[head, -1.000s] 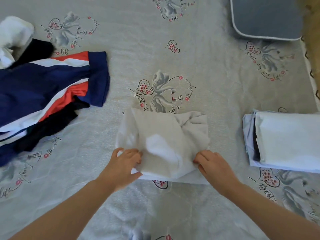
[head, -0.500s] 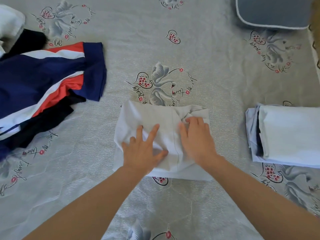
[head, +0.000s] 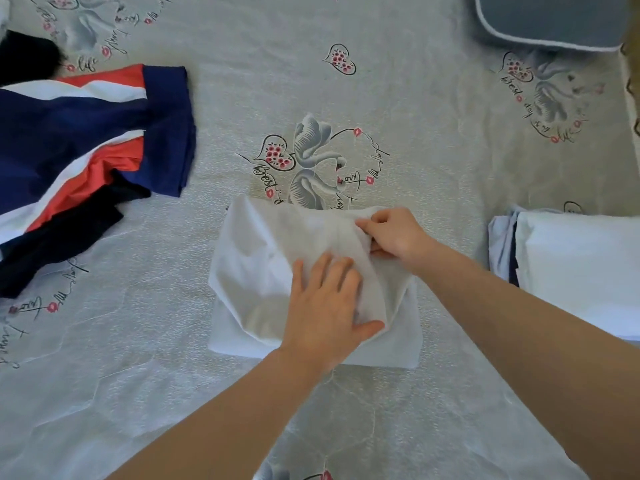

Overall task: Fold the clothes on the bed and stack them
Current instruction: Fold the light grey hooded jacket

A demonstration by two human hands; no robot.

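- The white garment lies partly folded in the middle of the bed, a soft rumpled packet with its lower layer sticking out as a straight edge toward the person.
- The left hand lies flat on top of it, fingers straight and slightly spread, pressing the cloth down and grasping nothing.
- The right hand sits at the packet's upper right corner, fingers curled in and pinching a fold of the white cloth.
- To the left, well apart, a loose heap of unfolded clothes in navy, red, white and black spreads to the frame edge.
- To the right, a stack of folded clothes, white on top with pale blue and dark layers showing at its side, lies near the bed's right edge.
- Bare patterned sheet lies between the packet and both piles.
- A grey cushion rests at the upper right.
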